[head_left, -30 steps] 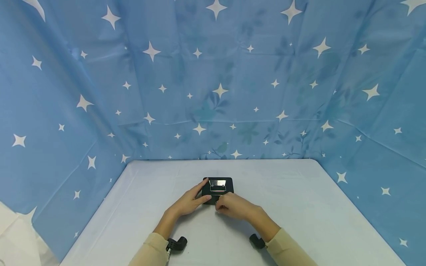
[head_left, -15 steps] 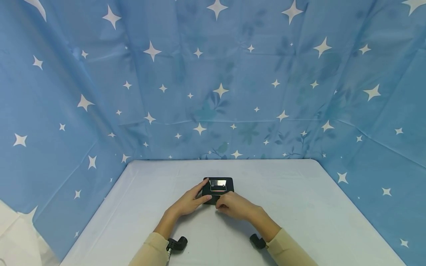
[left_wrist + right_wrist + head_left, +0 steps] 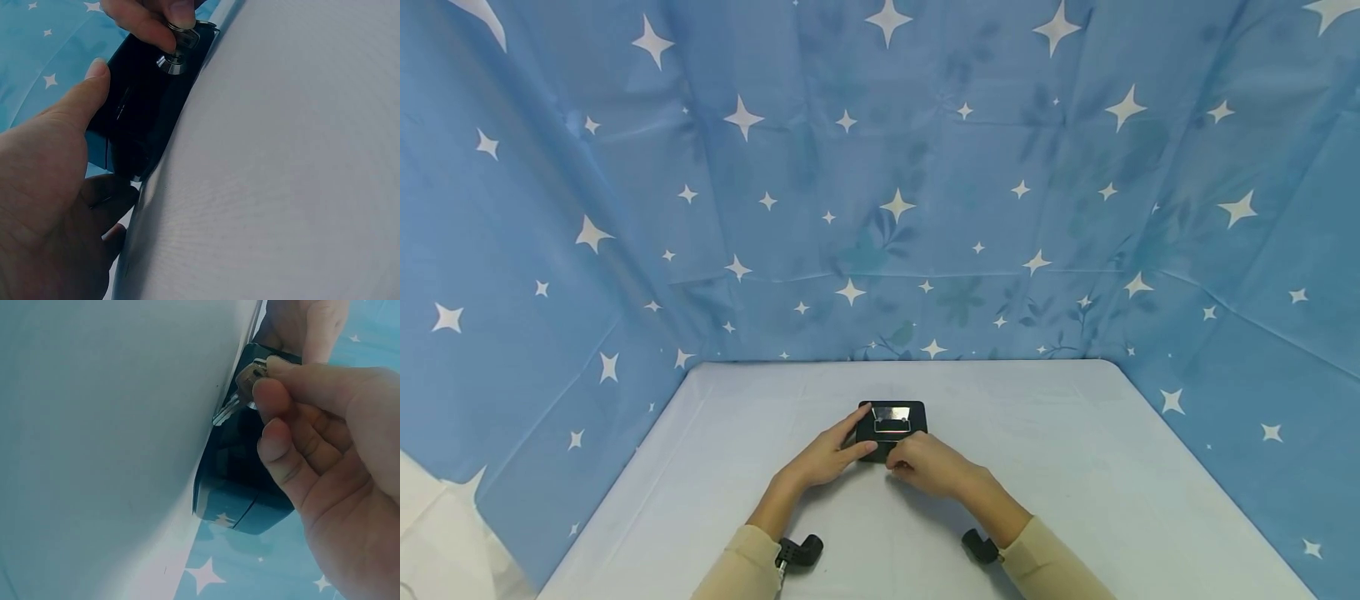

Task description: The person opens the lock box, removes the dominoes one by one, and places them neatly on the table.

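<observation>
A small black cash box [image 3: 892, 437] lies near the middle of the table, with a shiny metal handle [image 3: 892, 413] on its lid. My left hand [image 3: 823, 457] holds the box's left end, the thumb along the front and a finger reaching to the far left corner. At the front face, my right hand [image 3: 932, 465] pinches a key [image 3: 255, 374] between thumb and forefinger. The key sits at the silver lock cylinder [image 3: 170, 64] in the left wrist view; how deep it goes is hidden. A second key [image 3: 226, 412] dangles beside it in the right wrist view.
The box stands on a white-covered table [image 3: 1037, 450]. A blue curtain [image 3: 1000, 225] with white stars encloses the back and both sides. Black wrist-worn devices [image 3: 801, 551] sit below both hands.
</observation>
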`<move>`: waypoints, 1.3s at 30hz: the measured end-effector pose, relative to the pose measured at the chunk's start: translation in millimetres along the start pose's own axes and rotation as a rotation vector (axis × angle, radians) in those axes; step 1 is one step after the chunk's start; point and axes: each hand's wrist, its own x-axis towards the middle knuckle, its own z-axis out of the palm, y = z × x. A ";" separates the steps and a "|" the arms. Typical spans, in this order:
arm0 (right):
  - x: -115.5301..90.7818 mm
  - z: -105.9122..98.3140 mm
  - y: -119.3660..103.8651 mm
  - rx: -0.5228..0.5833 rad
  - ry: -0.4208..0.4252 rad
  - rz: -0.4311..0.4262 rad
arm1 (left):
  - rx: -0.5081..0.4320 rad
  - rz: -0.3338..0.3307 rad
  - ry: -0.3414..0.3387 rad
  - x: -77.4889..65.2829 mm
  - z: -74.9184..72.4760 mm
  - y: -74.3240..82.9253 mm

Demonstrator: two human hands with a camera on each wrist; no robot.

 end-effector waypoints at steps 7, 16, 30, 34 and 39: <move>-0.1 0.9 0.1 -0.026 0.019 -0.003 | 0.001 -0.004 -0.001 0.3 -0.1 0.0; 0.8 0.4 -1.4 -0.033 0.023 -0.007 | 0.006 -0.003 0.001 -0.4 -0.1 -1.1; 0.8 -0.2 -3.1 -0.052 0.044 0.031 | 0.003 -0.011 0.006 -0.8 -0.9 0.0; 0.6 -0.3 -2.8 -0.050 0.051 0.033 | -0.002 -0.015 0.005 -1.2 -0.7 0.4; 1.1 0.5 -0.9 -0.070 0.051 0.034 | -0.007 -0.013 0.007 -1.0 -0.4 -0.3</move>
